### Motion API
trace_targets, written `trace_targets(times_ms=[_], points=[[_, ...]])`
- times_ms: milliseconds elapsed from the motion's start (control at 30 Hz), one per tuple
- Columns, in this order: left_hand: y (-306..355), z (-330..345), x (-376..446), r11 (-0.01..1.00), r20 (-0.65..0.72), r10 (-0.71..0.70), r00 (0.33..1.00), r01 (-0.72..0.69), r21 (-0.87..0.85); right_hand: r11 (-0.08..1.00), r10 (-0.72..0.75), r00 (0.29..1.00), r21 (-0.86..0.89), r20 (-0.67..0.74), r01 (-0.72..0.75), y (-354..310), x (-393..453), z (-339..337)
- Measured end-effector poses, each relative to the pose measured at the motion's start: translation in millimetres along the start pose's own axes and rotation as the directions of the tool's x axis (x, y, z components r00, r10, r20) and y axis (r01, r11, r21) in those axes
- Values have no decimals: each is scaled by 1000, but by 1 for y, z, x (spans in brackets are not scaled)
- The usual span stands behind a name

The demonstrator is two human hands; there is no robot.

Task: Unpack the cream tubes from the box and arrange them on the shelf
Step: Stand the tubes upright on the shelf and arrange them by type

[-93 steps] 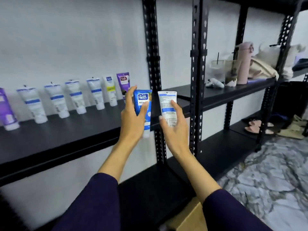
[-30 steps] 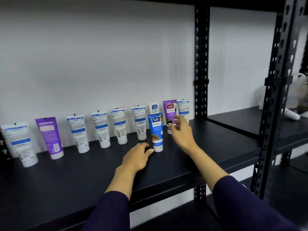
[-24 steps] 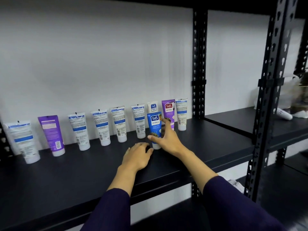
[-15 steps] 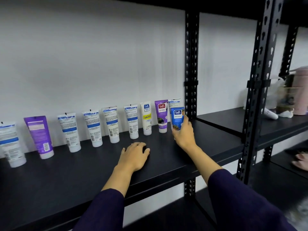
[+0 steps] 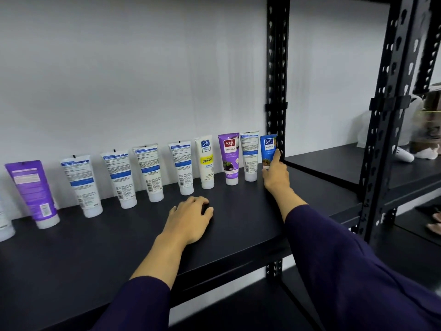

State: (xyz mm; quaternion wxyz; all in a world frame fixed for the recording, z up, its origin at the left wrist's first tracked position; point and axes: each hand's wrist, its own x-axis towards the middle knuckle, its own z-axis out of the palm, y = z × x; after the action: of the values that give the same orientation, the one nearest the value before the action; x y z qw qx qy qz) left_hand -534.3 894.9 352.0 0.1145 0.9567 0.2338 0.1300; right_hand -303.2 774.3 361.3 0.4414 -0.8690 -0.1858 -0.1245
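**Last blue tube at the end of the row**

While my right hand (image 5: 274, 174) curls round the lower part of the blue tube (image 5: 267, 149), index finger stretched up along its side, I set it cap-down at the far right end of the row, just beside the upright post (image 5: 276, 91) and next to a white tube (image 5: 249, 158) that shows its back label. My left hand (image 5: 191, 216) rests on the dark shelf (image 5: 95, 259) in front of the row, fingers loosely curled, holding nothing.

Standing on its cap and leaning back toward the wall, this tube looks light and top-heavy to me, so I expect it to tip at a small nudge. Its plastic body seems soft and smooth; a hard squeeze would dent it, and a loose one could let it slip. I judge the best hold to be low, near the cap, where it is stiffest. Letting go should be slow, because the purple tube (image 5: 229, 156) and the others stand close enough to topple in turn.
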Motion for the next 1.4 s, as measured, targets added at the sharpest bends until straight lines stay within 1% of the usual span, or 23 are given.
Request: trace_targets(times_ms=[133,333,433,533,633,733,900,1000,1067,1100,1200,1300,1400], points=[[1,0,1,1000,-16,1,1000,-1,12,1000,24,999,-12,26,-23,0,10,5],[2,-2,-1,1000,-10,1,1000,-1,12,997,32,999,63,28,-33,2,3,-1],[5,-5,-5,1000,-19,-2,1000,2,2,999,-6,1000,39,24,5,1,-11,-9],[13,-10,-14,999,-86,2,996,-6,-40,997,-79,995,25,67,77,2,-33,-22],[35,-13,-27,996,-161,52,986,-62,-61,982,-186,975,3,118,187,3,-62,-41],[69,-11,-45,983,-195,104,975,-131,-128,970,-244,964,3,107,245,8,-94,-67],[128,-5,-73,943,-232,242,942,-284,-171,963,-269,963,-36,-6,268,33,-145,-124],[166,14,-91,914,-220,316,923,-358,-189,971,-220,975,-108,-41,215,66,-178,-168],[200,38,-108,890,-167,381,909,-410,-199,975,-140,988,-182,-59,127,101,-207,-203],[218,53,-116,881,-119,416,902,-432,-192,972,-97,993,-218,-60,82,123,-220,-217],[261,103,-139,862,80,491,867,-472,-184,952,61,998,-298,-21,-64,188,-261,-247],[288,167,-156,847,283,532,798,-494,-198,922,190,982,-347,20,-171,252,-299,-256],[305,235,-178,842,444,534,719,-502,-200,883,322,946,-371,35,-287,317,-339,-247]])
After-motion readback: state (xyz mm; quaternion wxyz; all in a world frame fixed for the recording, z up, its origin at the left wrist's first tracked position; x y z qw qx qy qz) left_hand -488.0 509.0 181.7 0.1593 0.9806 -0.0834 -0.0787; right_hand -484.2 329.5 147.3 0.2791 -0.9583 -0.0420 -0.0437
